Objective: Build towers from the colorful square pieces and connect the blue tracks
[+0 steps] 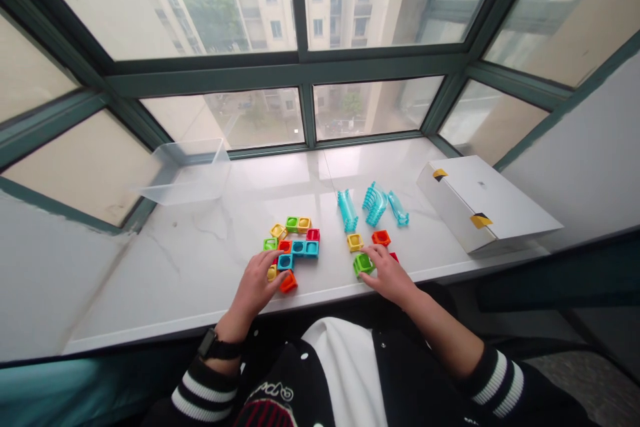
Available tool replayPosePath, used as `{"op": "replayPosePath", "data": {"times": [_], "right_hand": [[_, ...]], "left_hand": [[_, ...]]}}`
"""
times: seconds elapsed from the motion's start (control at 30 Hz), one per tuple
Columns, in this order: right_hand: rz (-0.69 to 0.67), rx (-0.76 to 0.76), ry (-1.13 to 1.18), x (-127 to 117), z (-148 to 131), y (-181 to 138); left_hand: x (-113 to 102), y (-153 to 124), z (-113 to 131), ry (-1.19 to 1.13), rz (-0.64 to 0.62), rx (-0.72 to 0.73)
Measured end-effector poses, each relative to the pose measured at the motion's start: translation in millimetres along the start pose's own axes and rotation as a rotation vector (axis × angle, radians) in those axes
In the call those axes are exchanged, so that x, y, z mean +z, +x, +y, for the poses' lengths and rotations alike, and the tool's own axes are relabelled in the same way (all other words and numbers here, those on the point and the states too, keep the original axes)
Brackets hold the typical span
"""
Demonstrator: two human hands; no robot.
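On the white sill, a group of square toy blocks in several colours, with round recesses, lies in a rough ring. My left hand (259, 279) is at its left side, fingers over the red-orange block (285, 247) and thumb by the tilted orange block (289, 282). A blue block (285, 261) and a partly covered yellow block (271, 272) sit between thumb and fingers. My right hand (391, 275) grips a green block (363, 264) between thumb and fingers. Near it are a yellow block (355, 242), an orange-red block (381, 237) and a red block (395, 257), partly hidden.
Behind the right-hand blocks lie translucent blue track pieces: a straight one (347, 211), a curved one (375, 204) and a narrow one (399, 208). A clear plastic bin (193, 177) stands back left, a white box (493, 200) at right. Windows border the sill (190, 273).
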State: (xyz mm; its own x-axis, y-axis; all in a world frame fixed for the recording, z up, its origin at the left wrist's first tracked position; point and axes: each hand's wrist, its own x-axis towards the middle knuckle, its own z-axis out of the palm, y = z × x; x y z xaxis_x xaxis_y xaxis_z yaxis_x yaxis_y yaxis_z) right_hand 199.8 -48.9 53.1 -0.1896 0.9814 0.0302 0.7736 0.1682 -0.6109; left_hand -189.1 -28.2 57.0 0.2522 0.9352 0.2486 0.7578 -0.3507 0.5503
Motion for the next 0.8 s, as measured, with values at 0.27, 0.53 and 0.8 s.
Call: {"op": "replayPosePath", "data": {"times": [0.27,0.53,0.8], "right_hand": [[0.181,-0.159,-0.045,-15.0,-19.3,6.3],[0.185,-0.412,0.042,-1.2,-71.6,17.5],[0.104,-0.426,0.079,9.2,-78.3,15.8]], "left_hand": [[13.7,-30.4,-3.9,0.198,-0.097,-0.091],[21.6,-25.2,17.2,0.333,-0.203,-0.195],[19.4,-26.6,19.6,0.258,-0.209,-0.157]]}}
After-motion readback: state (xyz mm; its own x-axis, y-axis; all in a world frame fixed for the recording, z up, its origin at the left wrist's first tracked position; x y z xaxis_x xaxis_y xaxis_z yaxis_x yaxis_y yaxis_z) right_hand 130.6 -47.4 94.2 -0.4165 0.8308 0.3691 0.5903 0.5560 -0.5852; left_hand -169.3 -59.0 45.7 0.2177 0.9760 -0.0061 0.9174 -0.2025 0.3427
